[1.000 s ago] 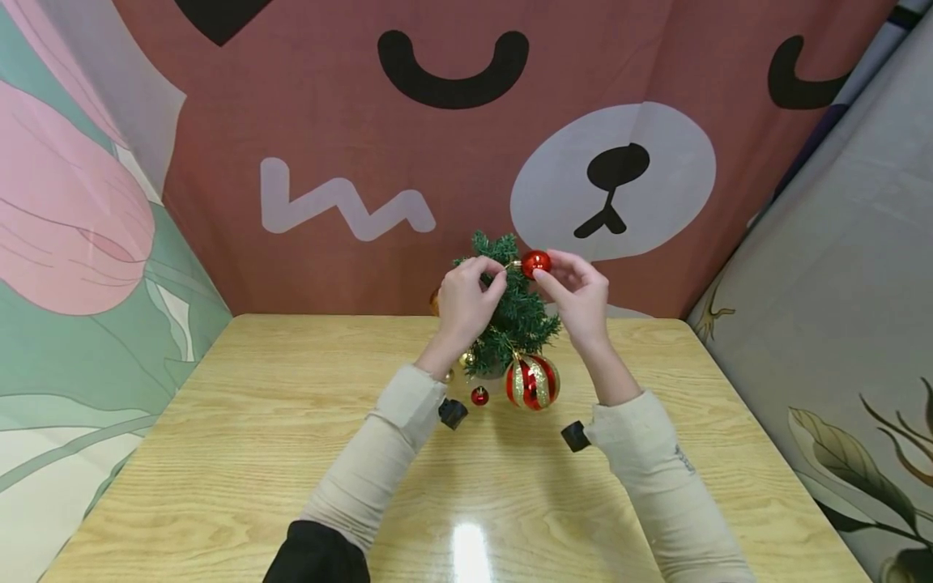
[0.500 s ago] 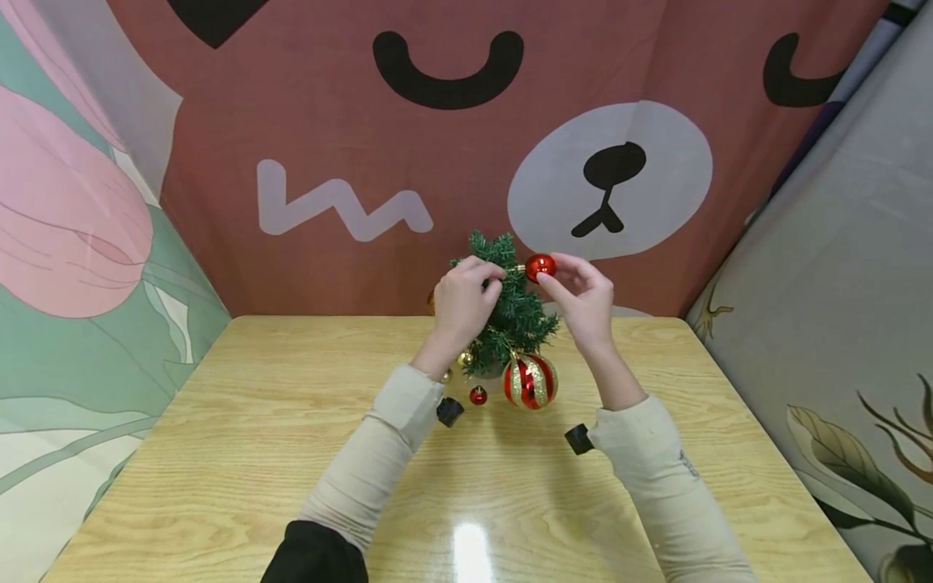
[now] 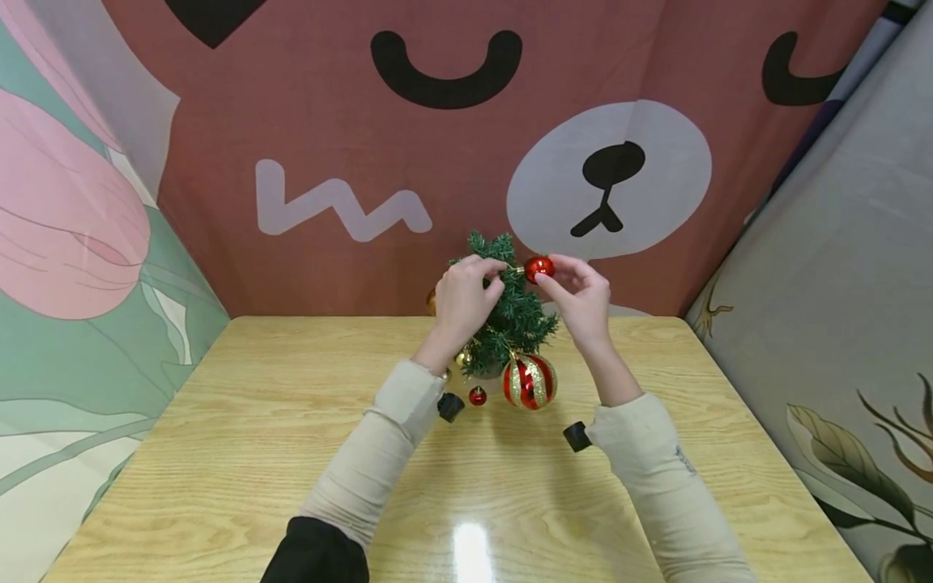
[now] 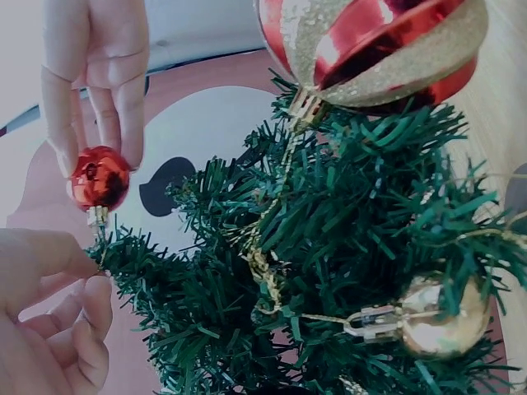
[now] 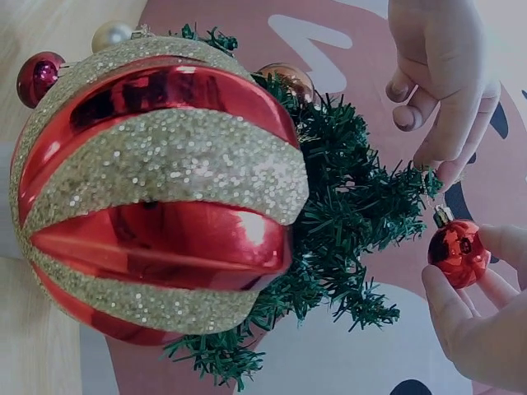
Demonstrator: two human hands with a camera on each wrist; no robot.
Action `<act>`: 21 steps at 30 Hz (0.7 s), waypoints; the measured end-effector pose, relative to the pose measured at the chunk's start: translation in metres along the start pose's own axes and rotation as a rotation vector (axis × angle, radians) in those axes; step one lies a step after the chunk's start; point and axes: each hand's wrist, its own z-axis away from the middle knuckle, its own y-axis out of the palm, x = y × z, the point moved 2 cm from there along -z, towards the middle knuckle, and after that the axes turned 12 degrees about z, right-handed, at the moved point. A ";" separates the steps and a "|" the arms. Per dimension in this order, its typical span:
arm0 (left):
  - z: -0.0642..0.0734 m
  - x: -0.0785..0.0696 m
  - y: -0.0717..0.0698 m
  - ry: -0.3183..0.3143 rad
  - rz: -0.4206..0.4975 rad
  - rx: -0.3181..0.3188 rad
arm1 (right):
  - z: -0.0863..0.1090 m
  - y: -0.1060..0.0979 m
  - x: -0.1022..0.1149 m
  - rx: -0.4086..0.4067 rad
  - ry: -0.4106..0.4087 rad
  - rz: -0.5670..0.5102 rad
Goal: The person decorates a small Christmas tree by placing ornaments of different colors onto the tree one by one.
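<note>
My right hand (image 3: 581,301) holds a small shiny red bauble (image 3: 539,269) between thumb and fingers, beside the upper part of a small green Christmas tree (image 3: 519,312). With thumb and forefinger, my left hand (image 3: 466,298) pinches the thin gold loop at the bauble's cap, close against a branch tip. In the left wrist view the red bauble (image 4: 100,178) sits cap toward the left fingertips. A large red and gold glitter-striped bauble (image 3: 530,381) hangs low on the front of the tree. A gold bauble (image 4: 445,315) hangs by a gold cord from another branch.
A small dark red bauble (image 3: 477,396) shows at the tree's foot on the wooden table (image 3: 306,421). An orange-gold bauble (image 5: 288,81) is on the far side of the tree. Behind the table hangs a brown bear-face cloth (image 3: 328,105).
Both hands stay almost in place at the tree top. The red bauble shifts slightly right, then back a little, while the left fingers keep pinching its loop.
</note>
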 end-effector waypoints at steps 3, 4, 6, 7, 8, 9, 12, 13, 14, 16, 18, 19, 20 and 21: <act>-0.001 0.000 0.000 -0.026 -0.005 0.030 | 0.001 0.000 -0.001 0.018 0.030 -0.004; -0.001 0.000 0.000 -0.033 -0.006 0.040 | 0.001 0.000 -0.002 0.025 0.040 -0.007; -0.001 0.000 0.000 -0.048 -0.008 0.059 | 0.002 0.000 -0.003 0.042 0.056 -0.004; -0.001 0.000 0.000 -0.056 -0.011 0.067 | 0.003 0.000 -0.004 0.050 0.065 -0.002; -0.002 -0.001 0.000 -0.065 -0.013 0.075 | 0.003 0.000 -0.004 0.059 0.071 0.003; -0.002 -0.001 -0.001 -0.074 -0.015 0.083 | 0.003 0.000 -0.004 0.066 0.074 0.016; -0.002 -0.001 -0.001 -0.100 -0.031 0.104 | 0.004 0.000 -0.005 0.089 0.078 0.054; -0.002 0.000 -0.001 -0.108 -0.035 0.110 | 0.005 -0.001 -0.005 0.095 0.078 0.067; -0.002 0.000 -0.001 -0.117 -0.040 0.116 | 0.005 -0.001 -0.006 0.102 0.074 0.081; -0.002 0.001 -0.001 -0.135 -0.048 0.126 | 0.006 -0.001 -0.006 0.116 0.068 0.104; -0.002 0.001 -0.001 -0.154 -0.043 0.135 | 0.008 0.000 -0.007 0.125 0.059 0.118; -0.002 0.002 -0.001 -0.161 -0.038 0.138 | 0.009 0.000 -0.007 0.130 0.058 0.119; -0.002 0.002 -0.001 -0.167 -0.029 0.141 | 0.010 -0.001 -0.007 0.139 0.056 0.115; -0.002 0.002 -0.001 -0.172 -0.022 0.142 | 0.012 0.000 -0.007 0.148 0.057 0.114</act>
